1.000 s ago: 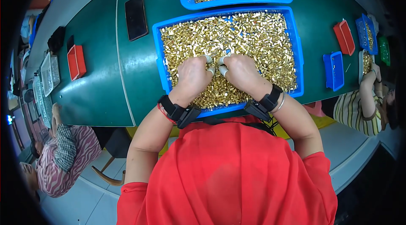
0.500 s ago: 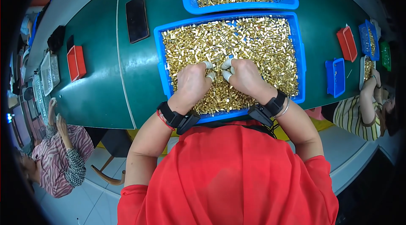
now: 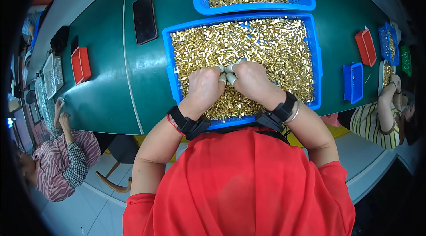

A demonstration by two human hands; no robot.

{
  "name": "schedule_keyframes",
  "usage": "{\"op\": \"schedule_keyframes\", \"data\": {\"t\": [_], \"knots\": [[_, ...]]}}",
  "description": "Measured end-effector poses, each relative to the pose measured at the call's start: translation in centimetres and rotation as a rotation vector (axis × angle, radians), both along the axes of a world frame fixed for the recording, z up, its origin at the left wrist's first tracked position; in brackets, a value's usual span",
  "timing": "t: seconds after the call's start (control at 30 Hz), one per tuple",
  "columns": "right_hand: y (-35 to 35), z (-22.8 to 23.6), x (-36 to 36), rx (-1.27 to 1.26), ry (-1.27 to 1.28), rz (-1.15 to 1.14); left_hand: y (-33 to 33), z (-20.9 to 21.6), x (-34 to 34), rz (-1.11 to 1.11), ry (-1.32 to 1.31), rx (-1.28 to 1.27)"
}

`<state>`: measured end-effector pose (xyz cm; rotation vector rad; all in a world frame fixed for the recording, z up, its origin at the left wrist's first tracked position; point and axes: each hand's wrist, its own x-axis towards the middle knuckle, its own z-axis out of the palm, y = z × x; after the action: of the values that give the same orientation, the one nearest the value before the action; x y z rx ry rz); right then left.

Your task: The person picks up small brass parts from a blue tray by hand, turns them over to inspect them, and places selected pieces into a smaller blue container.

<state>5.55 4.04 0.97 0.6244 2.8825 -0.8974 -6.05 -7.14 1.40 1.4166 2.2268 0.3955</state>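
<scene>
The green surface (image 3: 106, 98) stretches away under my forearms, and the big blue tray (image 3: 171, 76) sits on it directly beneath my fingers, its near rim just short of my wrists. A second blue tray (image 3: 253, 7) lies beyond my fingers, touching the far edge of the first, also filled. Off to the left of my fingers rests a dark phone (image 3: 144, 18), and further left a small red bin (image 3: 80, 64); well to the right are a small blue bin (image 3: 353, 82) and another red bin (image 3: 365, 47).

The tray under me is heaped with small brass pieces (image 3: 275, 45), a loose golden layer covering nearly its whole floor. I judge each piece to be light, hard and stiff, smooth enough to slip, yet the full tray must be heavy. They will not break, but they roll and scatter, so a pinch across the short body between capped fingertips seems the safest hold.

My left hand (image 3: 203, 87) and right hand (image 3: 253, 80) rest knuckles-up on the heap, close together, nearly touching. The fingers (image 3: 220, 68) wear white caps and curl inward toward each other, pinched over the pieces at the tray's middle. Whether a single piece is caught between them I cannot tell; the knuckles hide it.
</scene>
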Motion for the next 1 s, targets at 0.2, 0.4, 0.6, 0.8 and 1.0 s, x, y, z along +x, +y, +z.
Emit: {"op": "schedule_keyframes", "data": {"t": [0.2,0.4,0.6,0.8,1.0], "knots": [[0.0,0.5,-0.2,-0.005,-0.109,-0.013,-0.5,0.1,0.0,0.018,-0.04,0.057],[-0.5,0.2,-0.5,0.009,-0.071,-0.033,-1.0,0.5,-0.9,0.289,-0.452,0.202],[-0.2,-1.1,0.8,-0.044,0.089,-0.047,-3.8,0.5,-4.8,0.456,-1.045,0.19],[0.0,-0.3,0.7,-0.304,0.096,-0.125,-2.8,0.2,-1.3,0.172,-0.138,0.138],[3.3,1.5,2.9,-1.402,-0.005,-0.417,-2.4,-0.9,-0.2,0.043,0.088,0.226]]}}
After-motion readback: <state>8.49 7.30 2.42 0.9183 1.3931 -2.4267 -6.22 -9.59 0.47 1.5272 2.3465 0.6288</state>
